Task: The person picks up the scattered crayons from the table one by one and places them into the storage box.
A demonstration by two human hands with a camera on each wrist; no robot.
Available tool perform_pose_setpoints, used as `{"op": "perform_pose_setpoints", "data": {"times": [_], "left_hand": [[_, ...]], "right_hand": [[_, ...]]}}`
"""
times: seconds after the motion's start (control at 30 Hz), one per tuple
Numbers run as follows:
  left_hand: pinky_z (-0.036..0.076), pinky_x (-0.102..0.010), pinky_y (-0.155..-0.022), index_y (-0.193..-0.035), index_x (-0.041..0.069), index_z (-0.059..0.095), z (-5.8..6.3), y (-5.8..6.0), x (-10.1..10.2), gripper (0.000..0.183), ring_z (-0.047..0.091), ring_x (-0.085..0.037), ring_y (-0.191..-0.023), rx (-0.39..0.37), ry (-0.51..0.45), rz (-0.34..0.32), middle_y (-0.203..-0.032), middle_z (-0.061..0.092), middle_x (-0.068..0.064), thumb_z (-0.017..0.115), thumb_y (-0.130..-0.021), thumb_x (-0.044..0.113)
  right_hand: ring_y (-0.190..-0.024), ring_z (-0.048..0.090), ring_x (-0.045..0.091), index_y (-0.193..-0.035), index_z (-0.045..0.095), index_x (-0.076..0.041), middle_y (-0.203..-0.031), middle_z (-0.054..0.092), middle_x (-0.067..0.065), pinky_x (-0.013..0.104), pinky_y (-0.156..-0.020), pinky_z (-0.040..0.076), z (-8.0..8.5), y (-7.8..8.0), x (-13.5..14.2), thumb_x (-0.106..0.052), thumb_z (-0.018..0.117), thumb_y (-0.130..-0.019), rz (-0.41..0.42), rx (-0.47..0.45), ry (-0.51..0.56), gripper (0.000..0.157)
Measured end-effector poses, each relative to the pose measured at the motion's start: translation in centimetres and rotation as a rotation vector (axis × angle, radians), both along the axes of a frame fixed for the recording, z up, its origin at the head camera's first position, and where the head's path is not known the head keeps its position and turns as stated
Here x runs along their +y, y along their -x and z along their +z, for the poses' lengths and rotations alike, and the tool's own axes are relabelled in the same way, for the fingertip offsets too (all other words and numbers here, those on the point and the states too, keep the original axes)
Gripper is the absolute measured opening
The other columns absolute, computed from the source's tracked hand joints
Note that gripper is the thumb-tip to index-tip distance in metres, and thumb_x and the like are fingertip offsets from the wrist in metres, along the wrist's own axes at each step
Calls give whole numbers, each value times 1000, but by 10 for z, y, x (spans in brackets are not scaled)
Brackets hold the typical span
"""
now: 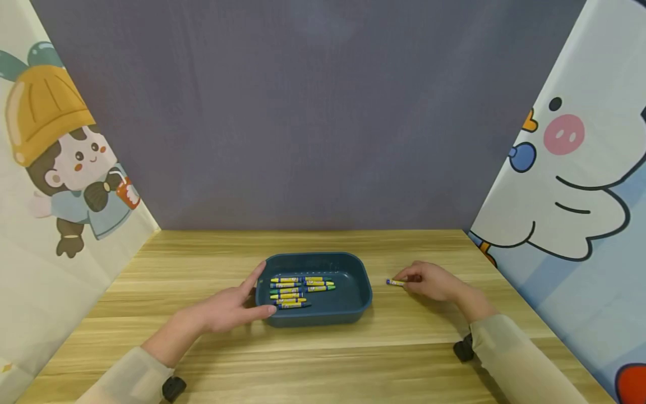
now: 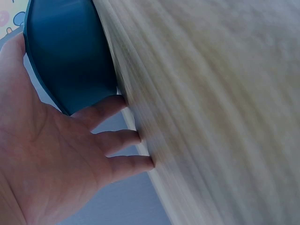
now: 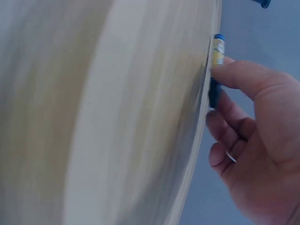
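Observation:
A dark blue tray [image 1: 353, 314] stands on the table with several yellow-wrapped crayons [image 1: 287, 290] inside, mostly in two columns on its left side. My left hand [image 1: 229, 308] spans the tray's left end, thumb at the near corner and a finger at the far corner. In the left wrist view its fingers are spread and fairly straight, other fingertips down at the tabletop. To the right of the tray, my right hand [image 1: 431, 281] pinches a crayon [image 3: 218, 51] between thumb and fingers, close over the table. That crayon has a yellow wrapper, a blue end and a dark tip.
The wood-grain table [image 1: 323, 365] runs back to a grey wall panel [image 1: 313, 123]. Cartoon-printed panels flank it, a left panel [image 1: 30, 292] and a right panel [image 1: 615, 264]. Bare tabletop shows between the tray and the right hand.

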State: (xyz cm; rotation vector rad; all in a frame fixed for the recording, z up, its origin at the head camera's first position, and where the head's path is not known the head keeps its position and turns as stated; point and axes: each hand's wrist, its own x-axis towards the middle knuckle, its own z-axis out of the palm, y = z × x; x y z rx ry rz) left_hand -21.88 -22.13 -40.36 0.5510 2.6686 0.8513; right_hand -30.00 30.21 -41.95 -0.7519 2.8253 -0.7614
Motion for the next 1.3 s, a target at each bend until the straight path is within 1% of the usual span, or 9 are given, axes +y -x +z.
{"op": "perform_pose_setpoints", "data": {"times": [0.13, 0.3, 0.4, 0.53, 0.7, 0.87, 1.0, 1.1, 1.3], "left_hand": [[43, -67, -122, -178, 30, -10, 1, 0, 1, 112, 57, -48, -147, -2, -3, -1, -162, 55, -29, 64, -103, 68], [43, -68, -122, -177, 30, -10, 1, 0, 1, 112, 58, -48, -146, 0, -9, -3, -161, 56, -29, 65, -103, 68], [42, -68, -122, -177, 31, -11, 2, 0, 0, 112, 57, -49, -147, -1, -9, -1, -161, 56, -29, 64, -103, 68], [42, -68, -122, -177, 31, -11, 2, 0, 0, 112, 56, -49, -147, -3, -6, 1, -161, 55, -30, 64, -103, 68], [42, -68, -122, -178, 29, -9, 1, 0, 1, 112, 56, -50, -147, -5, 1, 3, -162, 53, -31, 64, -103, 69], [41, -68, -123, -178, 30, -10, 1, 1, 1, 112, 56, -49, -147, -9, -3, 3, -161, 55, -30, 64, -103, 69], [41, -68, -123, -177, 30, -10, 1, 1, 1, 112, 57, -49, -147, -6, -11, -3, -161, 55, -29, 64, -103, 68], [42, -68, -122, -178, 30, -10, 1, 1, 0, 111, 57, -49, -146, -1, -13, -5, -161, 56, -29, 64, -104, 67], [43, -68, -121, -178, 29, -9, 1, 1, 0, 111, 58, -49, -146, 4, -14, -4, -160, 56, -29, 65, -104, 67]], "right_hand": [[-80, 53, 11, -131, 81, -18, -99, 65, -1, 27, -67, 46, 6, -1, -11, -12, 70, -104, -20, 26, 56, 29], [-84, 56, 16, -133, 80, -23, -99, 68, -3, 29, -67, 48, 25, -4, -38, -16, 70, -106, -30, 82, 91, 29], [-87, 57, 16, -133, 80, -26, -100, 68, -5, 30, -69, 49, 36, -6, -58, -20, 72, -106, -19, 116, 99, 29], [-88, 56, 14, -132, 81, -25, -101, 68, -5, 30, -72, 50, 43, -8, -84, -17, 72, -105, 31, 144, 120, 29], [-86, 54, 10, -131, 82, -26, -104, 67, -4, 28, -71, 49, 42, -9, -112, -17, 73, -105, 104, 150, 103, 29], [-83, 54, 10, -133, 80, -27, -109, 68, -5, 28, -71, 48, 39, -12, -138, -19, 73, -107, 178, 175, 34, 28], [-84, 56, 10, -131, 81, -30, -106, 69, -9, 37, -88, 46, 35, -14, -157, -21, 74, -106, 211, 241, -50, 28], [-87, 56, 9, -129, 81, -33, -103, 69, -13, 45, -95, 38, 31, -16, -169, -23, 75, -105, 215, 263, -104, 27], [-89, 54, 9, -126, 82, -35, -101, 68, -11, 42, -87, 27, 21, -16, -183, -26, 75, -104, 222, 304, -159, 25]]}}
